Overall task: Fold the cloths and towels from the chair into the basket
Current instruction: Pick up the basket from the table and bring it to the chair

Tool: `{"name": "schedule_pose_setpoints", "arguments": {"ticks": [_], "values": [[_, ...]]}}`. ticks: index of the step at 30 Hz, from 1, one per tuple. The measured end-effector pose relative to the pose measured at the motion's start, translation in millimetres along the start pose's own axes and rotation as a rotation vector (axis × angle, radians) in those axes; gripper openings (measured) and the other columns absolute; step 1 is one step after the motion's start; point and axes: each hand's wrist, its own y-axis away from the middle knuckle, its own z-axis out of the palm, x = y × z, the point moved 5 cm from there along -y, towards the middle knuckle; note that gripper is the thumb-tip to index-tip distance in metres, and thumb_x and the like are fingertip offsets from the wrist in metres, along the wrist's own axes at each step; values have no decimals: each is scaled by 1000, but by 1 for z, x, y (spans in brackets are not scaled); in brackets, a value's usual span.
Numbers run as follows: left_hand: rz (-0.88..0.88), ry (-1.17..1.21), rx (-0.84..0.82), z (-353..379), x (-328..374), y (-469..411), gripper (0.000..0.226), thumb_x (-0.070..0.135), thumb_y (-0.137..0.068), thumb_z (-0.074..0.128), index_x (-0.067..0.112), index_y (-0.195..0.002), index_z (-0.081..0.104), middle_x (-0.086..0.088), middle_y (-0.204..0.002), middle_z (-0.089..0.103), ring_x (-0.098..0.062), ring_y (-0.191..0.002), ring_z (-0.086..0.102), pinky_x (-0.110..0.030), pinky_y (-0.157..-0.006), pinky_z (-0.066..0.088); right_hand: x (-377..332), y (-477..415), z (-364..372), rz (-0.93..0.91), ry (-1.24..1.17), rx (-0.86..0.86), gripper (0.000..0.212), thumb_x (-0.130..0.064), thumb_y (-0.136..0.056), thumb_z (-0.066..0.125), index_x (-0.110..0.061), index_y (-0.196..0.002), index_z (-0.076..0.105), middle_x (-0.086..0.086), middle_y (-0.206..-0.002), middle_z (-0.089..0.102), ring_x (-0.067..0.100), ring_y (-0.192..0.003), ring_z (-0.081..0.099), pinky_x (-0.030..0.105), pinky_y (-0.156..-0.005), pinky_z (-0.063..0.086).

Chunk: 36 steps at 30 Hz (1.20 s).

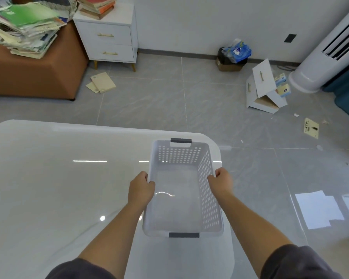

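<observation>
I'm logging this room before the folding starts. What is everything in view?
basket: one, white with grey handles, empty, over the table's right end
table: one, glossy white, foreground
cabinet: one, white, far left by the wall
books: one stack, mixed colours, on the cabinet
paper pile: one, mixed colours, on the brown ottoman
booklets: a few, cream, floor beside the ottoman
bin: one, dark, against the far wall
drawer parts: several, white, floor at right
air conditioner: one, white, far right
left hand: one, grips the basket's left rim
right hand: one, grips its right rim
</observation>
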Motion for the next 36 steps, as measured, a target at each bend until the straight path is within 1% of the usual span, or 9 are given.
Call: {"name": "schedule_pose_setpoints", "arguments": {"ticks": [5,9,13,17,21,24,27,31,36], "values": [[66,13,59,-71,-2,20,30,9,-85,51,11,-63,31,-3,-61,37,-18,-56,33,-28,-51,26,-50,54,0,-101,7,29,24,-4,-82,49,-12,-68,32,3,-62,35,18,-58,33,27,-47,25],[128,-25,101,-144,-14,40,32,10,-86,52,12,-63,30,-3,-62,36,-15,-55,32,-26,-50,26,-86,108,7,-163,-68,39,29,-5,-83,50,-15,-65,28,2,-63,33,18,-60,34,28,-52,28],[169,-71,115,-223,-50,61,27,13,-85,52,10,-65,35,-5,-64,38,-17,-56,34,-27,-52,28,-116,179,27,-206,-88,44,27,-8,-86,51,-14,-66,33,6,-68,42,18,-63,41,27,-55,35],[186,-85,117,-294,-99,82,21,14,-82,52,9,-67,40,-7,-66,42,-21,-59,38,-30,-55,32,-146,246,56,-278,-105,65,30,-7,-82,53,-15,-65,31,4,-65,38,19,-64,38,30,-57,33],[158,-33,129,-347,-138,101,17,15,-82,52,9,-71,40,-7,-69,46,-24,-63,43,-32,-56,41,-178,298,91,-332,-107,44,28,-9,-84,52,-14,-66,31,7,-68,42,20,-66,42,33,-62,38],[86,-14,43,-376,-163,110,11,22,-85,51,13,-89,46,-4,-81,54,-23,-69,56,-36,-64,55,-197,328,115,-369,-111,46,30,-9,-85,51,-15,-65,30,7,-68,43,19,-66,43,32,-60,38],[48,-84,-34,-404,-191,110,19,28,-89,45,15,-100,52,-4,-91,60,-24,-74,64,-39,-69,59,-211,351,142,-411,-105,43,29,-12,-86,53,-14,-66,32,9,-70,45,20,-66,45,32,-61,40],[20,-79,-42,-446,-221,101,26,23,-91,39,10,-97,60,-9,-87,66,-29,-70,68,-42,-65,59,-237,371,184,-430,-108,14,28,-13,-86,54,-14,-67,33,9,-70,45,19,-65,44,33,-61,39],[-9,-115,-9,-520,-253,54,33,21,-95,37,-2,-89,60,-17,-83,66,-33,-65,67,-43,-65,59,-286,380,252,-418,-139,-12,29,-16,-85,56,-14,-68,33,9,-70,43,19,-64,42,33,-61,37]]}}
